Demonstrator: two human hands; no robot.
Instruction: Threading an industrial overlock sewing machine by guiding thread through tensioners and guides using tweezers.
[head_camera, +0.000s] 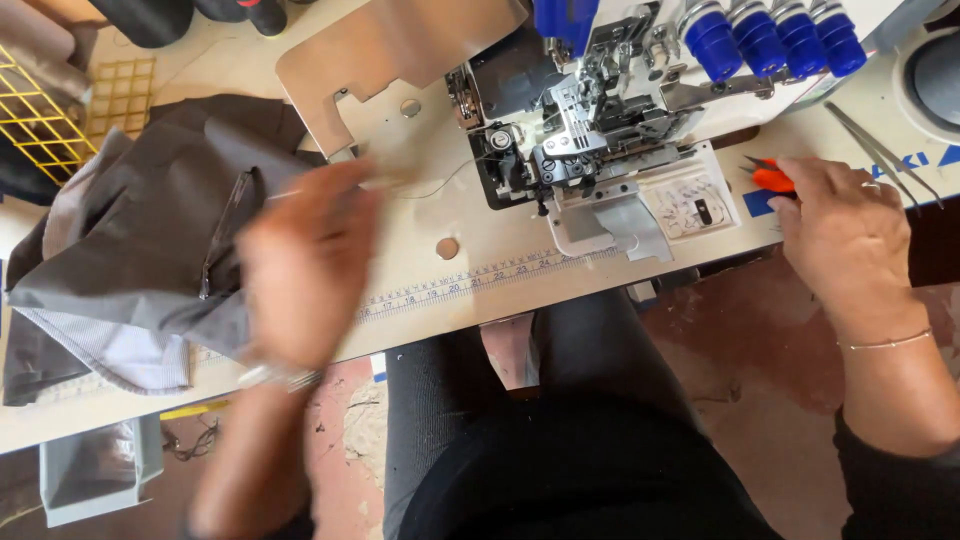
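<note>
The right hand lies palm down at the right end of the table, fingers curled together over orange-handled snips. Only the orange grip and a dark tip show past the knuckles, so whether the fingers grip the snips or merely cover them cannot be told. A ring sits on one finger and a thin bracelet circles the wrist. Just beyond the hand, long metal tweezers lie slanted on the table.

The left hand is smeared by motion blur. Its fingers point toward the far right, roughly together, but whether they pinch anything cannot be told. It hovers over the right edge of a heap of dark grey cloth, which lies on the left part of the table with a lighter striped lining showing along its near edge. A watch or bangle shows blurred at the wrist.

Between the hands, at the far side, stands an overlock machine, with its presser foot and needle plate bare and a thin thread trailing left from it. Four blue thread cones sit in a row at its far right. A ruler strip runs along the near edge of the table in front of the machine. A yellow wire grid lies at the far left corner. Below the table edge are the person's dark-clad legs and a reddish floor.
</note>
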